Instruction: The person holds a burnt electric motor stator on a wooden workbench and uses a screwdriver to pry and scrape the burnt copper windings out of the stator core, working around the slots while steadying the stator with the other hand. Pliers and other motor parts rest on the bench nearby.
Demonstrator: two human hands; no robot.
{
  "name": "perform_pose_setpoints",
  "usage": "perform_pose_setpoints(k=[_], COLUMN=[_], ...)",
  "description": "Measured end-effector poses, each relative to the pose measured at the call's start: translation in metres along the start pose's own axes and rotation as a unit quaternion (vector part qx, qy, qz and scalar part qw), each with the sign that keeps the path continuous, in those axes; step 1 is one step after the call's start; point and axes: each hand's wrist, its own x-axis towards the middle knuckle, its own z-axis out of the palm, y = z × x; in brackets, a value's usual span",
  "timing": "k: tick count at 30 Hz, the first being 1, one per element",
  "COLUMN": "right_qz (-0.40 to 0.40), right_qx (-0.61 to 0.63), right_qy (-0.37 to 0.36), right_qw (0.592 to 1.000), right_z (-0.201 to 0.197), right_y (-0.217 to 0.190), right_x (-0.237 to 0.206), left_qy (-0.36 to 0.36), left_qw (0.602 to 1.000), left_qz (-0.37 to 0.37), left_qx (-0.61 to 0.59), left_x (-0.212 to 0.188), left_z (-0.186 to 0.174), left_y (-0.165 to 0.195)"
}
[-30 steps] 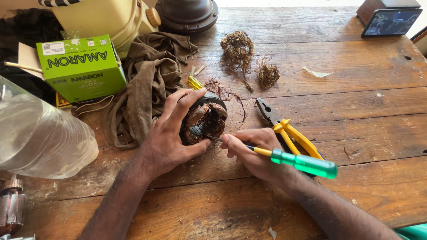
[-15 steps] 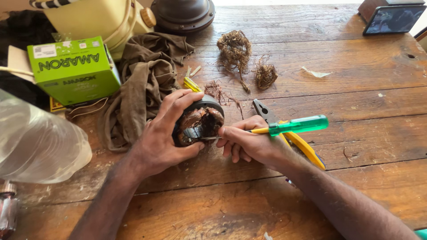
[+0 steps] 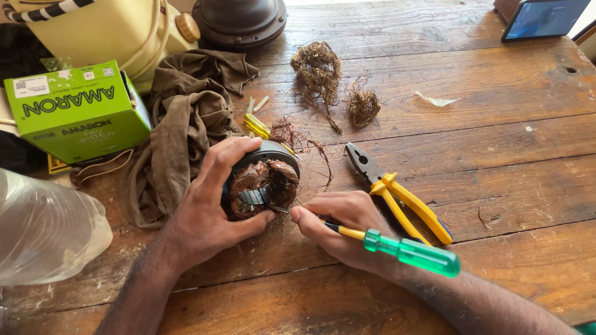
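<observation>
My left hand (image 3: pixel 208 211) grips a round motor stator (image 3: pixel 264 181) wound with copper wire, holding it against the wooden table (image 3: pixel 496 136). My right hand (image 3: pixel 347 226) holds a screwdriver with a green and yellow handle (image 3: pixel 406 251); its metal tip points into the stator's windings near my left thumb. Yellow-handled pliers (image 3: pixel 400 195) lie just right of my right hand, jaws toward the far side.
Two clumps of pulled copper wire (image 3: pixel 320 71) lie beyond the stator. A brown rag (image 3: pixel 183 124) sits left of it, by a green box (image 3: pixel 77 111). A clear plastic bottle (image 3: pixel 43 229) lies at the left edge. A dark round cover (image 3: pixel 239 22) and a tablet (image 3: pixel 543 17) are far back.
The screwdriver handle rose to point right and up half a second ago, then dropped back low to the right. The left hand stayed on the stator.
</observation>
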Motion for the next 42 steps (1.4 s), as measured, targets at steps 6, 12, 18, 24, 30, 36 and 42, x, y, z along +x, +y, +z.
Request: perform_pose_setpoints(k=[6,12,18,24,30,36,42], right_qz=[-0.106,-0.131,-0.187,-0.174,-0.171,-0.171,-0.143], right_qx=[-0.088,-0.142,-0.178,-0.187,-0.175,-0.174,-0.166], right_qy=[-0.006,0.015,0.045,0.043,0.034,0.033,0.015], right_qw=[0.99,0.981,0.965,0.966,0.969,0.969,0.976], right_z=[0.003,0.007,0.01,0.01,0.009,0.009,0.008], right_y=[-0.005,-0.007,-0.008,-0.007,-0.007,-0.007,-0.009], right_x=[-0.007,-0.016,-0.02,-0.019,-0.018,-0.018,-0.018], left_qy=[0.006,0.009,0.008,0.012,0.014,0.009,0.018], left_qw=[1.0,0.999,0.999,0.999,0.998,0.998,0.999], left_qz=[-0.02,-0.024,-0.033,-0.04,-0.039,-0.052,-0.033], left_qx=[0.002,0.025,0.032,0.034,0.038,0.028,0.035], left_x=[-0.005,-0.01,-0.012,-0.013,-0.012,-0.012,-0.013], left_z=[0.001,0.003,0.005,0.006,0.006,0.006,0.006], left_y=[0.004,0.011,0.015,0.016,0.017,0.016,0.016])
